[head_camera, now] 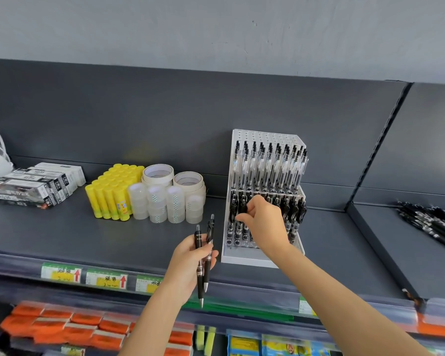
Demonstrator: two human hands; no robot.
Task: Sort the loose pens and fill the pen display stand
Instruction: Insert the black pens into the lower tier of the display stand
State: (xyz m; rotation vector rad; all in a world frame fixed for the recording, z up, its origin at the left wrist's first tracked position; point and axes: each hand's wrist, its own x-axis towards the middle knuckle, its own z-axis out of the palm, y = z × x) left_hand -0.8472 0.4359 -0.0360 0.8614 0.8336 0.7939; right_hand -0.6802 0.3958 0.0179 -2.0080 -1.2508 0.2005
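Grey shelf [62, 235], grey wall [216, 29]: two pens [200, 286] are gripped by the left hand [189, 265], a third pen [242, 210] pinched by the right hand [266, 222] at the stand [267, 136].

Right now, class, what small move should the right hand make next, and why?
Probably push the pen down into its front-row slot in the stand. The right hand pinches the pen's top there, and the left hand holds two spare pens waiting.

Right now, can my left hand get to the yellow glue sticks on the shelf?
Probably yes: only bare shelf lies between the left hand and the glue sticks, with nothing standing in the way. It already grips two pens, though, so picking one up may be awkward.
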